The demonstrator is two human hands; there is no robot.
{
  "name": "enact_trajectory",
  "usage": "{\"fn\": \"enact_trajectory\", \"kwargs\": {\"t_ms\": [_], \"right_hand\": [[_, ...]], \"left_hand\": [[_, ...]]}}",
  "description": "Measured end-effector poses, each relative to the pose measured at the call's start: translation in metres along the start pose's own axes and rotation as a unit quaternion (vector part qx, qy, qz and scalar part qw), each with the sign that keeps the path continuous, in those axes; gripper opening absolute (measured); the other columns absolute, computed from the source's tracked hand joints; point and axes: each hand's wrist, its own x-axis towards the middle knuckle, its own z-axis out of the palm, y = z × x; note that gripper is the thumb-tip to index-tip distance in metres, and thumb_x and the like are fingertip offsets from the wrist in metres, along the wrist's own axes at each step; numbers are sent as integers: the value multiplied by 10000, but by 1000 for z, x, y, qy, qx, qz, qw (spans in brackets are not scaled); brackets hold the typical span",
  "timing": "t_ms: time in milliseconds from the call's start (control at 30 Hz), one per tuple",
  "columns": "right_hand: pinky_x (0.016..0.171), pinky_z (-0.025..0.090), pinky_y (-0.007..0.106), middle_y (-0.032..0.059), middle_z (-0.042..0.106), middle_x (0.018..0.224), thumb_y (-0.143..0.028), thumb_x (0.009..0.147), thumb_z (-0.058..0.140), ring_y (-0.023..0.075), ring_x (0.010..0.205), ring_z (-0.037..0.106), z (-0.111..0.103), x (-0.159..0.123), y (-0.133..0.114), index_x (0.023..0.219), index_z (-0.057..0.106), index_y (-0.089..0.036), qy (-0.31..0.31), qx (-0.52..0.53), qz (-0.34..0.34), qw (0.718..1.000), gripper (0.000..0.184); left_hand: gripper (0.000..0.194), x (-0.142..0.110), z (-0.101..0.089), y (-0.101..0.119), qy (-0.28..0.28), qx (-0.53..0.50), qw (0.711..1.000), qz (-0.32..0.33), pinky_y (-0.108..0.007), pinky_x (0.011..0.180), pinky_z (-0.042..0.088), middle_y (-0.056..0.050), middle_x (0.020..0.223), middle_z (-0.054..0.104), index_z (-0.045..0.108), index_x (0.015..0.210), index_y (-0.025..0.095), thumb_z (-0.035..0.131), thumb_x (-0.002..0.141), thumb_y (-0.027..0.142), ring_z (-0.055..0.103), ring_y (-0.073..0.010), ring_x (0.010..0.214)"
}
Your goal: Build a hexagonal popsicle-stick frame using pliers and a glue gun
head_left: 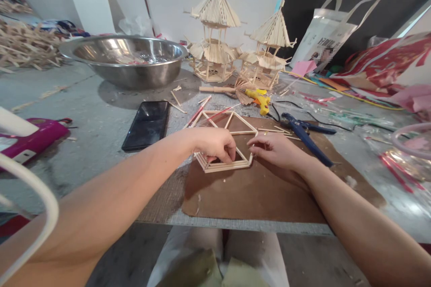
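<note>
A six-sided frame of thin wooden sticks (242,132), with spokes across its inside, lies on a brown board (235,197). My left hand (217,143) reaches over it, fingers curled down inside the near part and closed at the sticks. The fingertips are partly hidden. At the frame's right corner, my right hand (278,150) has thumb and fingers pinched at the stick edge. Blue pliers (308,136) lie to the right of that hand. Beyond the frame is a yellow glue gun (260,100). A few loose sticks (276,130) rest behind my right hand.
Two stick-built pagoda models (215,49) stand at the back, near a large metal bowl (134,74). A black phone (146,125) lies left of the frame. A white bag (328,31), a purple device (40,141) and plastic packets (350,116) lie around. The glue gun's cord runs right.
</note>
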Motion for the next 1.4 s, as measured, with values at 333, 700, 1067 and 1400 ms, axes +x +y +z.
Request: {"fn": "enact_trajectory", "kwargs": {"t_ms": [333, 700, 1067, 1400], "right_hand": [[637, 396, 233, 34, 663, 784, -265, 789, 481, 126, 687, 574, 0, 2, 0, 859, 654, -188, 41, 19, 0, 999, 201], [720, 413, 283, 42, 669, 858, -302, 764, 460, 186, 811, 585, -34, -3, 57, 865, 663, -216, 243, -119, 314, 910, 242], [768, 410, 266, 32, 662, 937, -313, 777, 434, 181, 913, 577, -46, 17, 54, 917, 646, -227, 165, -122, 362, 909, 269], [672, 450, 339, 162, 641, 967, -462, 728, 487, 279, 875, 602, -33, 101, 71, 925, 641, -127, 102, -89, 393, 910, 418]], "left_hand": [[203, -1, 2, -2, -2, -42, 999, 22, -198, 405, 332, -6, 609, 628, 678, 771, 170, 545, 617, 166, 456, -80, 386], [209, -10, -2, 6, 79, -172, 982, -23, -186, 386, 322, 19, 575, 561, 623, 781, 159, 539, 592, 184, 453, -77, 387], [229, -6, -4, 1, 223, -226, 948, 12, -199, 402, 345, 47, 595, 513, 522, 765, 153, 585, 613, 312, 428, -59, 394], [180, 0, -2, -5, 323, -266, 908, 34, -190, 437, 354, 38, 589, 502, 536, 785, 148, 529, 688, 299, 419, -62, 460]]}}
